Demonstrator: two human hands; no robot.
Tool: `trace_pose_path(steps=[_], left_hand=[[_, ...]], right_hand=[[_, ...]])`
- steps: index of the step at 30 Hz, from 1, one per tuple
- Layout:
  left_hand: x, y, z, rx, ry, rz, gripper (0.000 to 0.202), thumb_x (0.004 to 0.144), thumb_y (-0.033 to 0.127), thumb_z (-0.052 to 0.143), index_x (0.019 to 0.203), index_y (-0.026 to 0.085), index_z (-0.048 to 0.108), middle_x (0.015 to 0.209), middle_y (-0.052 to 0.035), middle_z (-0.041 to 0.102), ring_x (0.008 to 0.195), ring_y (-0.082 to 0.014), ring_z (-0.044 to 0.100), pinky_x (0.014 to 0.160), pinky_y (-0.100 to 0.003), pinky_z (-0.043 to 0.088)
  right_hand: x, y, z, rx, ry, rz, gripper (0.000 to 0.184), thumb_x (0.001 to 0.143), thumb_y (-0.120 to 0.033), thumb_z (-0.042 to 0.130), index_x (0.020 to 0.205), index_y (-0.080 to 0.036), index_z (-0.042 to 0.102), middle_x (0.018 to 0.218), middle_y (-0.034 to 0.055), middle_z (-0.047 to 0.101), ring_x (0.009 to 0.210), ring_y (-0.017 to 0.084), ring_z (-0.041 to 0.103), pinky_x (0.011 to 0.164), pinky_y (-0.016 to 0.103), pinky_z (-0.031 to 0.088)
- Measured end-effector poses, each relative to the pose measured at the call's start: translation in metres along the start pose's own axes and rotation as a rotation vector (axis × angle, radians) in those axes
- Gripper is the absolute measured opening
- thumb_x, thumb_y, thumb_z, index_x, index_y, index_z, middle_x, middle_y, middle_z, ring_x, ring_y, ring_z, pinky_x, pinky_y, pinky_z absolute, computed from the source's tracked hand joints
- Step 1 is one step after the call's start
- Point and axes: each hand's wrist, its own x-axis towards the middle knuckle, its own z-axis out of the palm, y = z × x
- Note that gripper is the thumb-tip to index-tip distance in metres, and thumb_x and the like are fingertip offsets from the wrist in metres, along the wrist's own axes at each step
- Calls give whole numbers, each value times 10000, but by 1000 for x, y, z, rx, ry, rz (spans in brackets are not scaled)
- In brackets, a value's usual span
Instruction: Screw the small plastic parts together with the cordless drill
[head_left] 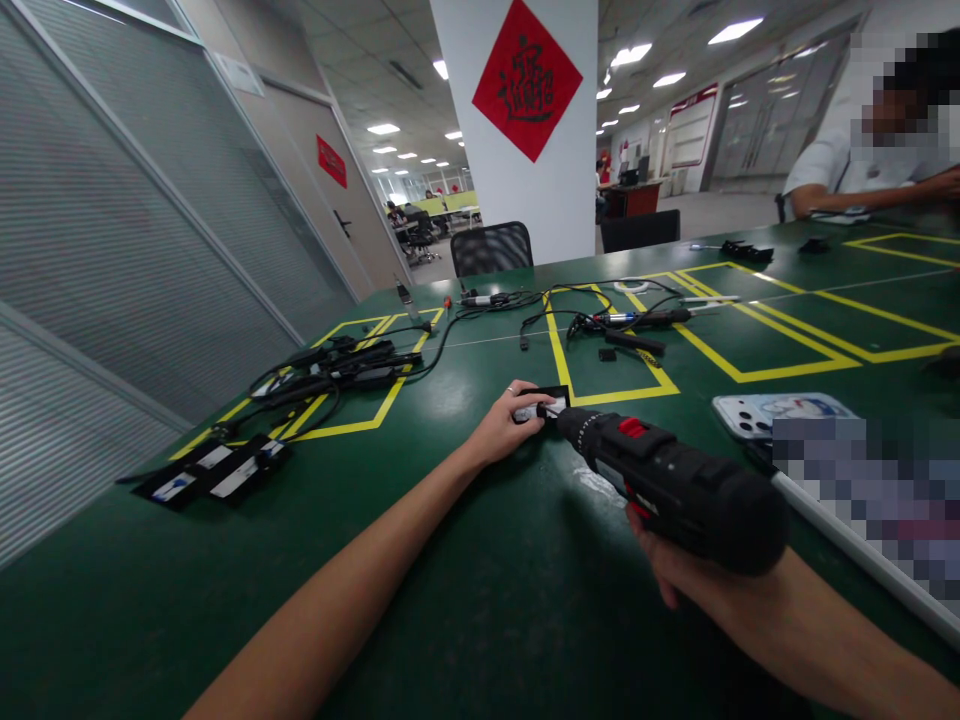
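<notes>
My right hand (694,575) is wrapped round the grip of a black and red electric screwdriver (667,478), whose tip points at a small black part with a white label (541,403) on the green table (480,590). My left hand (504,425) is closed on that small part, pinning it to the table just left of the tool's nose. A ring shows on one finger of my left hand.
Several similar black labelled parts (214,472) lie at the left edge. Black cables and adapters (341,368) sit in yellow-taped boxes. Pens and tools (634,320) lie further back, a phone (780,412) at right. Another person (870,160) sits at the far right.
</notes>
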Motion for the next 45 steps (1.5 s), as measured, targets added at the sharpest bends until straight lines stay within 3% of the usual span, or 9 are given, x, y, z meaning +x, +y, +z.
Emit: trace_pose_path(steps=[7, 11, 16, 24, 29, 39, 45], left_hand=[[0, 0, 0, -3, -4, -1, 315, 766, 178, 535, 1069, 215, 613, 1140, -57, 464, 1086, -191, 463, 1011, -358, 343], [0, -1, 0, -15, 3, 15, 315, 769, 172, 532, 1070, 220, 610, 1138, -54, 461, 1083, -183, 464, 1009, -343, 343], [0, -2, 0, -27, -3, 14, 311, 771, 183, 537, 1071, 222, 609, 1148, -56, 451, 1087, -183, 461, 1014, -340, 335], [-2, -1, 0, -26, 2, 21, 315, 772, 179, 534, 1077, 218, 606, 1151, -56, 452, 1091, -186, 459, 1015, -337, 334], [0, -3, 0, -18, 3, 24, 314, 773, 175, 538, 1077, 215, 607, 1138, -55, 460, 1077, -182, 466, 996, -325, 347], [0, -4, 1, 3, 6, 24, 306, 775, 168, 533, 1067, 218, 609, 1141, -54, 459, 1091, -182, 455, 1010, -333, 336], [1, -4, 1, 14, 18, 13, 351, 747, 164, 565, 1092, 220, 597, 1156, -54, 449, 1090, -194, 453, 998, -349, 354]], right_hand=[[-1, 1, -1, 6, -19, 1, 180, 764, -383, 541, 698, -222, 591, 520, -5, 560, 478, 153, 544, 413, 253, 375], [-1, 1, -2, -49, -26, 6, 217, 769, -402, 532, 651, -223, 562, 568, 12, 571, 538, 183, 565, 465, 292, 405], [3, 11, 4, -50, -12, 8, 251, 800, -434, 478, 730, -221, 592, 684, 35, 615, 716, 221, 597, 637, 339, 445], [3, 14, 6, -57, -6, 11, 258, 807, -439, 464, 710, -228, 576, 714, 31, 617, 756, 221, 589, 768, 368, 431], [4, 14, 2, -93, -62, 1, 313, 809, -470, 440, 663, -218, 554, 839, 57, 651, 849, 239, 594, 732, 346, 451], [5, 8, -2, -121, -47, -90, 249, 797, -427, 466, 809, -205, 578, 700, 17, 615, 679, 187, 574, 705, 334, 453], [6, 8, -2, -87, -133, -16, 334, 842, -458, 394, 667, -206, 527, 721, 40, 626, 750, 211, 588, 726, 354, 433]])
